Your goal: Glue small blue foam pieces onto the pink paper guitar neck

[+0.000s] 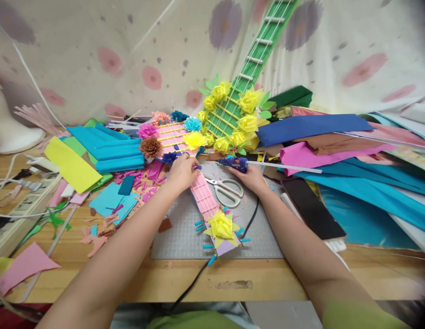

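Observation:
A pink paper guitar [171, 137] lies on the grey cutting mat [178, 237], trimmed with colourful paper flowers, its neck [203, 194] pointing toward me. A yellow paper flower [222, 225] sits near the neck's end. Over the join of body and neck, my left hand [183, 173] is closed, with a bit of dark blue paper [198, 167] showing at its fingertips. My right hand [250, 177] grips a blue glue gun [235, 163], nozzle toward the left and a long glue stick out of its back. Scissors [229, 190] lie between my hands.
Behind stands a green paper guitar [221, 121] with yellow flowers. Paper scraps [144, 187] and blue crepe paper [109, 146] cover the left; a phone [311, 208] and coloured paper sheets [315, 130] lie at right. A black cord [252, 217] crosses the mat. A power strip [23, 214] lies far left.

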Motion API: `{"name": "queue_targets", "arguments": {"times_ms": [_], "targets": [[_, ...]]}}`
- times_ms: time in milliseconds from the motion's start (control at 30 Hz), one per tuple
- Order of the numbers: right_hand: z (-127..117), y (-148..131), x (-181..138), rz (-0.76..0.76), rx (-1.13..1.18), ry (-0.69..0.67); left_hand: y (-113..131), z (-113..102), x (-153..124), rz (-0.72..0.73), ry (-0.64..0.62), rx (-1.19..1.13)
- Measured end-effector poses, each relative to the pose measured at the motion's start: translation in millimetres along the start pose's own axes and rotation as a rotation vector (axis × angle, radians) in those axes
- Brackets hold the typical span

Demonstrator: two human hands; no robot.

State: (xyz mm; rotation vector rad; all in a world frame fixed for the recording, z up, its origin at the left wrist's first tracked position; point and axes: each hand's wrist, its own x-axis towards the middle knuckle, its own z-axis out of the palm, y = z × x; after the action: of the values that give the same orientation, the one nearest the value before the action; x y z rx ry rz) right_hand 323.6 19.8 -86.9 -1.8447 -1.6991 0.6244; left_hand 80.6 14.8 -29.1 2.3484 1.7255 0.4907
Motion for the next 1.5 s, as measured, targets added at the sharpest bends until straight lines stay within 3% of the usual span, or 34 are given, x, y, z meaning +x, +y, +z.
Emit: {"name": "queue_targets", "arguments": {"times_ms": [567,833,1033,1167,1500], "targets": [[2,3,1,-0.024,0.016,0.012,-11,0,-1,-0.05,0.088,-0.095],[-2,-2,-3,-0.017,0.017,0.007,-3,-3,-8,-0.184,0.255,-0.297],[11,-14,-12,-0.098,0.431,0.078,-12,18,-22,-0.262,0.34,-0.694],[24,-26,-22,-0.118,0.6,0.04,-15,25,-30,-0.332,0.435,-0.85],[26,-35,-35,-0.261,0.435,-0.067,-14,27,-44,-0.399,0.47,-0.803]]}}
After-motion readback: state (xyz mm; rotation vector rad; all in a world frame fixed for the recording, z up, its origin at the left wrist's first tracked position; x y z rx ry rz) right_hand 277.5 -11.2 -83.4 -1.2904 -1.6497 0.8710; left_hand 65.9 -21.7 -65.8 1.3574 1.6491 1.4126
